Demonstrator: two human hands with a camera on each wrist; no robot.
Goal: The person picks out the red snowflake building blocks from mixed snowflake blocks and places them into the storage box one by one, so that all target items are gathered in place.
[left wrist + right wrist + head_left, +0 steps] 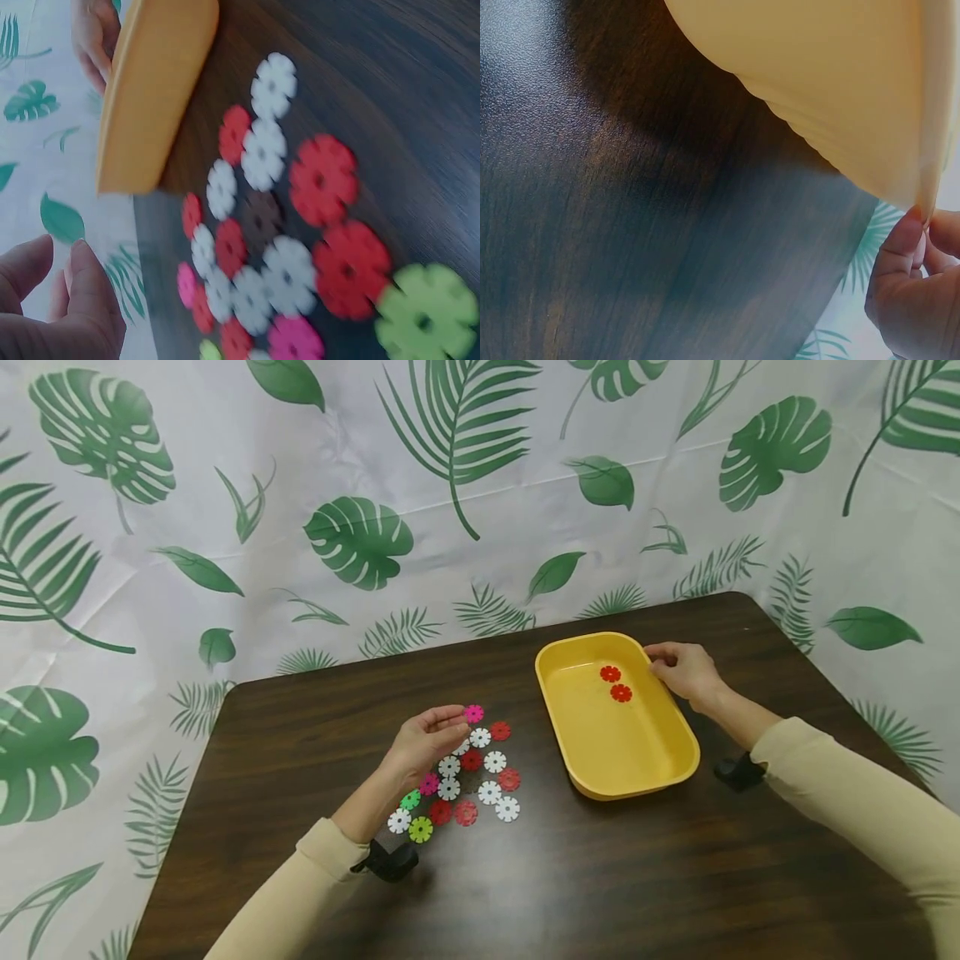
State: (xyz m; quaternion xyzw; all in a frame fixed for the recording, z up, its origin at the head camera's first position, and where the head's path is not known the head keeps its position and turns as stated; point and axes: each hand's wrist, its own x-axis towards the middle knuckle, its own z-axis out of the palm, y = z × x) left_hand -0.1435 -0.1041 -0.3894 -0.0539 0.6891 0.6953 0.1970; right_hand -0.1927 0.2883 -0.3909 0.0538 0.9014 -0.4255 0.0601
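My right hand (686, 672) pinches the right rim of a yellow plastic tray (622, 760); in the right wrist view its thumb and fingers (907, 236) close on the rim. Two red notched discs (621, 693) lie inside the tray. Left of the tray my left hand (423, 743) hovers over a spread of flat flower-shaped discs. Its thumb and fingertips (79, 262) stand apart with nothing between them. Around it lie white discs (489, 792), red discs (466, 813), a pink disc (473, 714) and a yellow-green disc (421, 829). The hand hides part of the spread.
A dark wooden table (570, 893) bears everything. A white cloth with green leaves (360, 539) hangs behind it. Each wrist wears a black strapped device, seen at the left wrist (390, 862) and at the right wrist (738, 772).
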